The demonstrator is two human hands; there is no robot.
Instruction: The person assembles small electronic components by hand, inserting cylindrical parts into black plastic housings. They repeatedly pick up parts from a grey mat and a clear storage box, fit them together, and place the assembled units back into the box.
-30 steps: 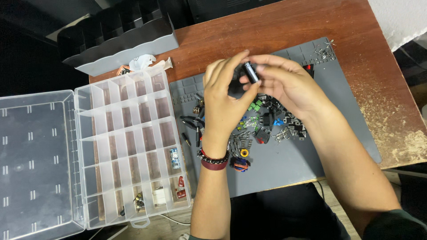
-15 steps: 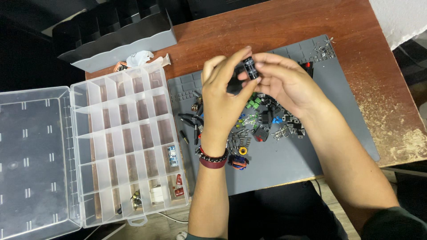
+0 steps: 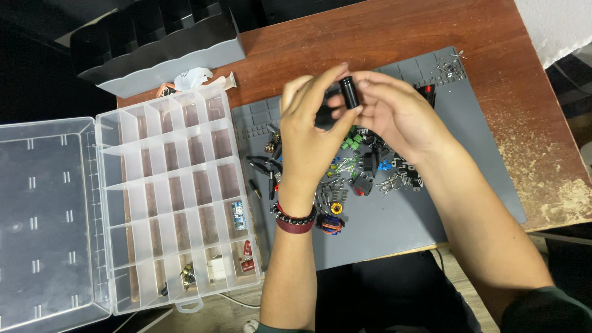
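Both hands unmoved, left hand (image 3: 308, 132) and right hand (image 3: 394, 114) pinching black cylinder (image 3: 349, 92) (fingers closed), grey mat (image 3: 425, 216), wooden table (image 3: 382, 31).

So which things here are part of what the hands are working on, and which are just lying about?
In hand:
- black cylinder, pinched between left hand and right hand
- pile of small electronic parts beneath the hands
- grey mat bearing the pile

Lying about:
- clear compartment box, open, mostly empty
- grey divider tray
- crumpled white wrapper

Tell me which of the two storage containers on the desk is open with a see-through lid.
The clear plastic compartment box on the left, lid folded flat open. The grey divider bin behind it is opaque and lidless.
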